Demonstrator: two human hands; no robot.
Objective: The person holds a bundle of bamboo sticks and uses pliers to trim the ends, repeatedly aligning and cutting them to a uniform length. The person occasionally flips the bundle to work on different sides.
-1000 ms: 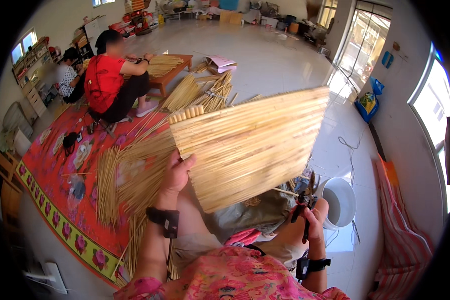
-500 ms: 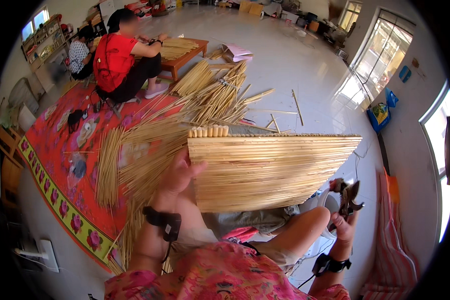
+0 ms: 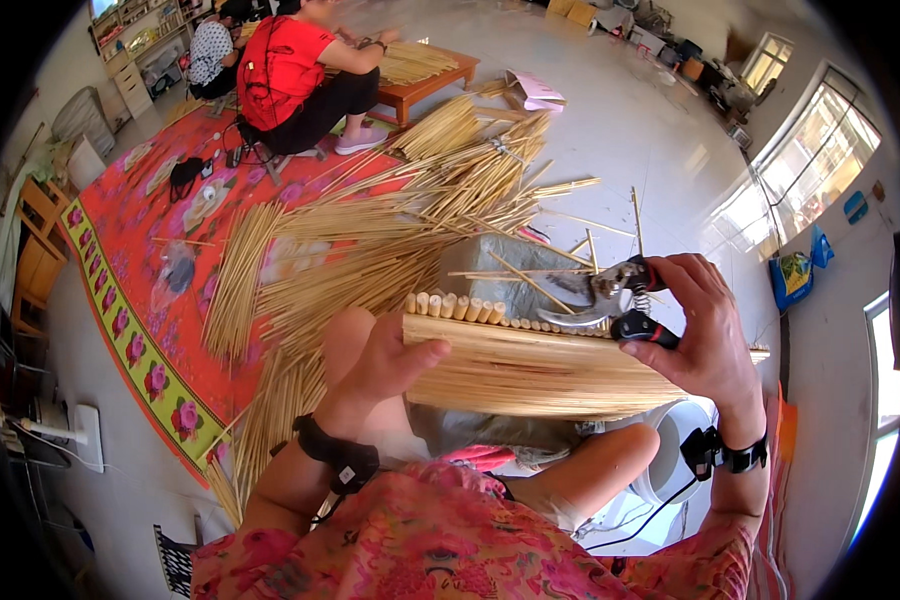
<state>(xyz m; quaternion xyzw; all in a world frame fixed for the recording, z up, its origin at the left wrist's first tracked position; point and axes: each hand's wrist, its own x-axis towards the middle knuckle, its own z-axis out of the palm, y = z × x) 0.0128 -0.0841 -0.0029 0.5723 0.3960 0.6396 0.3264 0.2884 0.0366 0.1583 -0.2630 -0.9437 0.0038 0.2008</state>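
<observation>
A stiff mat of pale straw-coloured stalks (image 3: 540,370) rests across my lap, its long cut edge facing up. Thicker round stalk ends (image 3: 455,308) stand in a row at the left of that edge. My left hand (image 3: 385,360) grips the mat's left end, thumb on the near face. In my right hand (image 3: 708,325) are pruning shears (image 3: 602,300) with black and red handles. Their jaws are apart, just above the mat's upper edge and pointing left. Whether the lower blade touches the stalk ends, I cannot tell.
Loose stalks (image 3: 340,265) lie heaped on a red floral rug (image 3: 135,270). Beyond the mat is a grey block-like thing (image 3: 500,260). A light bucket (image 3: 678,450) stands by my right knee. A person in red (image 3: 280,80) sits at a low wooden table (image 3: 400,98), another person behind.
My right hand has brought the shears up from beside my right knee to the mat's upper edge. The mat has tipped, showing more of its cut edge. My left hand still holds it.
</observation>
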